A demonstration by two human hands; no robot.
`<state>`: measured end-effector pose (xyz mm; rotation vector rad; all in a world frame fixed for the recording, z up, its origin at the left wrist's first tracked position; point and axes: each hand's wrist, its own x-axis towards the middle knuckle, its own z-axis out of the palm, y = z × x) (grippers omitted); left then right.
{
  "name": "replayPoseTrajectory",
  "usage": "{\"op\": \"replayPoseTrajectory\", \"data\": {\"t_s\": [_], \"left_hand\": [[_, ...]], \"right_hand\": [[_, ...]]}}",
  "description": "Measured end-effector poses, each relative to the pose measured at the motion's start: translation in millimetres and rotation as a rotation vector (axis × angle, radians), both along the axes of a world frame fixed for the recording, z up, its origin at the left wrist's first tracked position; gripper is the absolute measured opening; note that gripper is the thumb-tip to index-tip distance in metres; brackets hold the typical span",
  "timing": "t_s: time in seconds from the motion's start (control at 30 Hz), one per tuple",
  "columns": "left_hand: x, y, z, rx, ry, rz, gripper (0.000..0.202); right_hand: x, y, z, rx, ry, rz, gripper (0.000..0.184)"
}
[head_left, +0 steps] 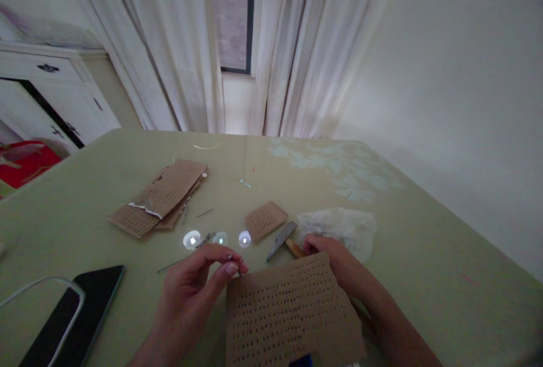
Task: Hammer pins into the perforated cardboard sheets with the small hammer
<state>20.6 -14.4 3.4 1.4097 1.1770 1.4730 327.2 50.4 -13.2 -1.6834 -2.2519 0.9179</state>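
My left hand (210, 276) pinches a small nail (230, 257) between thumb and fingers, at the upper left corner of a brown cardboard sheet (288, 310). Rows of punched holes cover this sheet, which lies close in front of me. Beyond its far edge my right hand (324, 247) is closed round the wooden handle of a hammer (281, 240). The hammer's metal head points to the left, apart from the nail. A smaller perforated cardboard piece (265, 220) lies just past the hammer head. To the right hand's far side is a crumpled clear plastic bag (352, 225).
Stacked perforated cardboard (169, 191) lies at the left of the table (424, 276). Loose nails (206, 239) and a long thin rod (172, 266) lie near my left hand. A dark tablet (91, 305) with a white cable (78, 299) sits at the near left.
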Motion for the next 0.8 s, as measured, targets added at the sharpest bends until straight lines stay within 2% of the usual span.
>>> {"op": "replayPoseTrajectory", "data": {"t_s": [0.3, 0.57, 0.8], "left_hand": [[-1.8, -0.7, -3.1, 0.023, 0.180, -0.071, 0.014], [-0.8, -0.8, -8.1, -0.031, 0.215, -0.099, 0.018], [-0.1, -1.7, -5.3, -0.036, 0.204, -0.119, 0.023]], "right_hand": [[1.9, -0.5, -3.0, 0.017, -0.003, 0.011, 0.021], [1.1, -0.9, 0.1, 0.008, -0.018, 0.026, 0.021], [1.0, -2.5, 1.2, 0.027, -0.025, 0.026, 0.020]]}}
